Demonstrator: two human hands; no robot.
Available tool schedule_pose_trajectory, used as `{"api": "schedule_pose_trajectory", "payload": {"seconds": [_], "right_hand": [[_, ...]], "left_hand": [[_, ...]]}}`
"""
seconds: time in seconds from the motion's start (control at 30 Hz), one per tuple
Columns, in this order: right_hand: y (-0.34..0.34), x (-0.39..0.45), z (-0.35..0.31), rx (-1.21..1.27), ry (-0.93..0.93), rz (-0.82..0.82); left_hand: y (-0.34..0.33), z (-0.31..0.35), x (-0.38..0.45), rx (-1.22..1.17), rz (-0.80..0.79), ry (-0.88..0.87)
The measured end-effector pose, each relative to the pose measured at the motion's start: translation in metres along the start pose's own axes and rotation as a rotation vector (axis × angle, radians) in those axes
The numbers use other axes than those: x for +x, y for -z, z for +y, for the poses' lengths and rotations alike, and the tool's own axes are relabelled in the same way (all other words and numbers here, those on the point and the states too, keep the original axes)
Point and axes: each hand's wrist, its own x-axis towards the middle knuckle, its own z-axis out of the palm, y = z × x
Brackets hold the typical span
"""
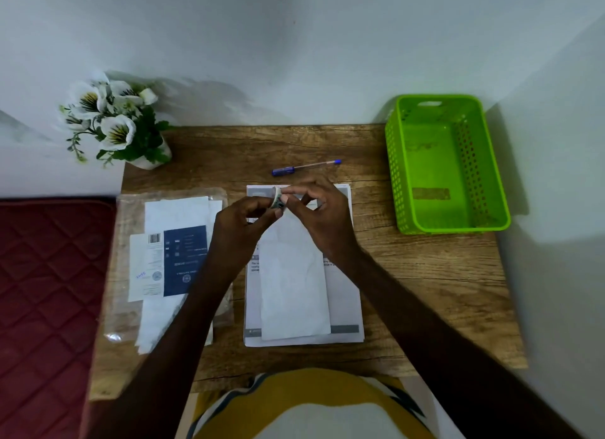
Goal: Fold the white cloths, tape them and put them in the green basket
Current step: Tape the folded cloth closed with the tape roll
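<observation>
Head view: both hands meet above the far end of the folded white cloth [294,281], over the middle of the wooden table [425,275]. Left hand [242,229] has its fingers curled around a small roll of tape [278,199], pinching it between thumb and fingertips. Right hand [322,216] pinches at the same roll with thumb and forefinger, other fingers arched over it (whether it has a loose end of tape or just the roll, can't tell, too small and blurred).

Cloth lies flat as a long narrow rectangle, lengthwise away from the person, on top of a printed paper sheet [343,294] that sticks out around it on all sides. Its far end is hidden under the hands.

Green basket [491,176] sits at the far right corner of the table, well apart from the cloth, upright, with only a brownish strip on its floor.

Blue pen [306,167] lies just beyond the hands. Clear plastic packet [131,291] with white sheets and a dark blue label lies left of the paper, partly under the left forearm. White flowers in a pot [111,121] stand at the far left corner. Red quilted mattress [42,291] lies beside the table's left edge.
</observation>
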Motion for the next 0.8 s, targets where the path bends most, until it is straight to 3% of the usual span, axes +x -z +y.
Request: {"api": "schedule_pose_trajectory", "payload": {"seconds": [0.3, 0.8], "right_hand": [[-0.003, -0.007, 0.005, -0.044, -0.006, 0.016], [-0.004, -0.012, 0.01, -0.13, -0.026, 0.019]], "left_hand": [[-0.007, 0.004, -0.008, -0.048, 0.041, 0.031], [-0.008, 0.002, -0.012, -0.106, -0.033, 0.093]]}}
